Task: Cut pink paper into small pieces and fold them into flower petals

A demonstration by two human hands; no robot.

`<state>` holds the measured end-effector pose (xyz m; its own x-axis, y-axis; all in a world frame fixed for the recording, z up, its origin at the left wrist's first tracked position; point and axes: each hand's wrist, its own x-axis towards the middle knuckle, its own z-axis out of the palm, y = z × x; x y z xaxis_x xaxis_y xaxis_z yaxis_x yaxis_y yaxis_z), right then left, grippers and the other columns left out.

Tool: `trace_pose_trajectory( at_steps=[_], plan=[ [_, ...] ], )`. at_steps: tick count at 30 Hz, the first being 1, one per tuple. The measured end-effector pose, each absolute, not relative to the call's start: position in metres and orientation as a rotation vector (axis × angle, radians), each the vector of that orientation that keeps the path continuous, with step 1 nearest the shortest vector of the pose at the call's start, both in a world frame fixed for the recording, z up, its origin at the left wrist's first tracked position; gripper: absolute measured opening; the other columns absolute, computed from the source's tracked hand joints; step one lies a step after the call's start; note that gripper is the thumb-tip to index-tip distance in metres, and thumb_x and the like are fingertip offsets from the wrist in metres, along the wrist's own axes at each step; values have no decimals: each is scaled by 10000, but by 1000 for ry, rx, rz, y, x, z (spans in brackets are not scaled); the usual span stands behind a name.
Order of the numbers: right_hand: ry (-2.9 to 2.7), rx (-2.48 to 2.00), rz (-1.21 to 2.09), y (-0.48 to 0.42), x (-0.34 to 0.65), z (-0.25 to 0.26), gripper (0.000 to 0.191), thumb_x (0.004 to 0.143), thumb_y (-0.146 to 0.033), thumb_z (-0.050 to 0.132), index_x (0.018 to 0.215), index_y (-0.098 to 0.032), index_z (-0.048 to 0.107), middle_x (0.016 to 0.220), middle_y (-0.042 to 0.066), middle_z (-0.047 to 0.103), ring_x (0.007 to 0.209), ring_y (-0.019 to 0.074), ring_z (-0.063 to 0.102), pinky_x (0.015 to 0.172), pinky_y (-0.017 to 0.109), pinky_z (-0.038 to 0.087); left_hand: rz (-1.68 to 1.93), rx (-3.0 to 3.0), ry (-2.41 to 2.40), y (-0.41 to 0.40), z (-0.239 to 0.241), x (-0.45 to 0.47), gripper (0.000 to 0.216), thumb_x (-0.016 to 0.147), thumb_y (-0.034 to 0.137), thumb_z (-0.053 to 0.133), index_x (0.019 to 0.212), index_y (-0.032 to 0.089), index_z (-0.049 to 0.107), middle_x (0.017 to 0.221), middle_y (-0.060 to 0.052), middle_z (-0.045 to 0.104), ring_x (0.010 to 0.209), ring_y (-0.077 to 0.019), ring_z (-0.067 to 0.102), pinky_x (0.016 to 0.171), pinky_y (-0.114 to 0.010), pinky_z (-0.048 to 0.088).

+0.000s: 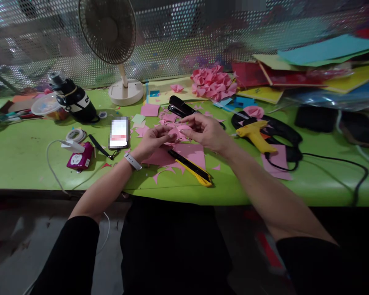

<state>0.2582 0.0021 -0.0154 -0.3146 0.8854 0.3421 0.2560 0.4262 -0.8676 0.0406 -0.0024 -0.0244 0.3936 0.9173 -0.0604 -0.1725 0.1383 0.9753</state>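
My left hand (155, 140) and my right hand (204, 132) meet over the green table (18, 151), both pinched on a small piece of pink paper (178, 132) held between them. A white band sits on my left wrist. Under the hands lie a pink paper sheet (189, 153) and pink scraps. A yellow and black utility knife (192, 168) lies just in front of the hands. A black stapler (180, 107) sits just behind them.
A yellow glue gun (255, 134) with a black cord lies to the right. A phone (119, 133), a magenta gadget (79, 157), a tape roll (75, 135), a black bottle (74, 100) and a fan (117, 49) stand left. Folded pink paper pieces (213, 84) and coloured sheets (310, 65) are behind.
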Motion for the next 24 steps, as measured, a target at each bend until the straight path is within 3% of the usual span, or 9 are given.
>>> trace_pose_trajectory(
  at_steps=[5, 16, 24],
  plan=[
    [-1788, -990, 892, 2, 257, -14, 301, 821, -380, 740, 1080, -235, 692, 844, 14, 700, 734, 181, 629, 675, 323, 520, 932, 1171, 822, -3, -24, 41, 357, 797, 296, 840, 1081, 166, 667, 959, -67, 766, 886, -185, 765, 758, -296, 618],
    [-1846, -963, 988, 2, 258, -17, 359, 798, -362, 767, 1124, -229, 698, 801, 4, 634, 658, 151, 530, 575, 279, 417, 926, 1263, 801, -6, -22, 42, 427, 767, 365, 862, 1041, 133, 631, 854, -41, 749, 778, -156, 754, 712, -275, 616],
    [-1839, -986, 924, 2, 257, -16, 359, 800, -354, 738, 1124, -205, 697, 822, 9, 628, 650, 135, 502, 595, 282, 416, 826, 1257, 886, -11, -11, 44, 287, 852, 357, 794, 891, 111, 652, 805, -62, 756, 714, -122, 737, 735, -263, 619]
  ],
)
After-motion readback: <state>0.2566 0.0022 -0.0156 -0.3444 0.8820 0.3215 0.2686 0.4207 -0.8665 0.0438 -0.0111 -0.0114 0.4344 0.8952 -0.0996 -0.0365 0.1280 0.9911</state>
